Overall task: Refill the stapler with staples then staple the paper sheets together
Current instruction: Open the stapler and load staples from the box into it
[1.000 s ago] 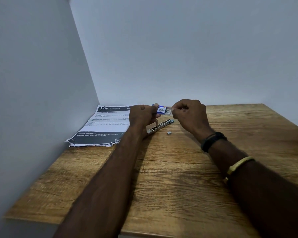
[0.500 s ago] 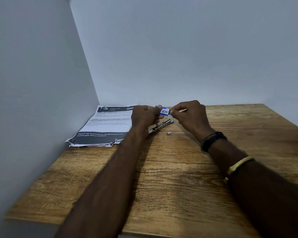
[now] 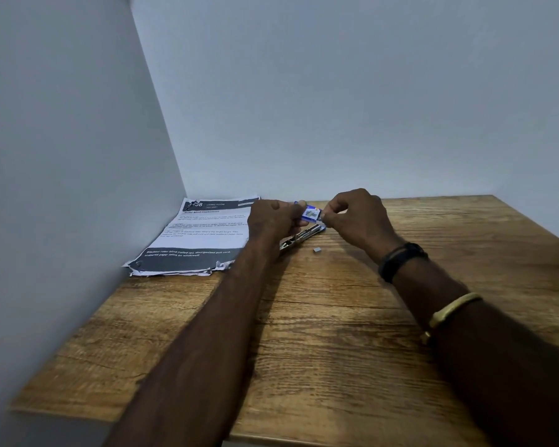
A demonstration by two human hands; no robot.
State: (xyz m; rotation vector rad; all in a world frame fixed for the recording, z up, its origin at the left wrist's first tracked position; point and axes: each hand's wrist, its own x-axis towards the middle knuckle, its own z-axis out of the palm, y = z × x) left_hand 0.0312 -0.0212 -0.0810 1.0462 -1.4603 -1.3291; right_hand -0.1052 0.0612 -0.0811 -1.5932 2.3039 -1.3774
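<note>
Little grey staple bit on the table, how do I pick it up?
Pinch the staple bit by its two sides with thumb and fingertip, coming straight down from above. It is tiny, lies flat on the table, and sits apart from the stapler.

Both hands meet above the far part of the wooden table [image 3: 352,350]; the left hand [image 3: 273,219] grips a small blue staple box [image 3: 309,213] at one end, the right hand [image 3: 357,217] pinches its other end; under them lies the opened stapler [image 3: 299,237] (metal rail showing); a small staple block [image 3: 317,250] lies just beside it; printed paper sheets [image 3: 200,237] sit in the corner by the grey wall [image 3: 62,156].
</note>
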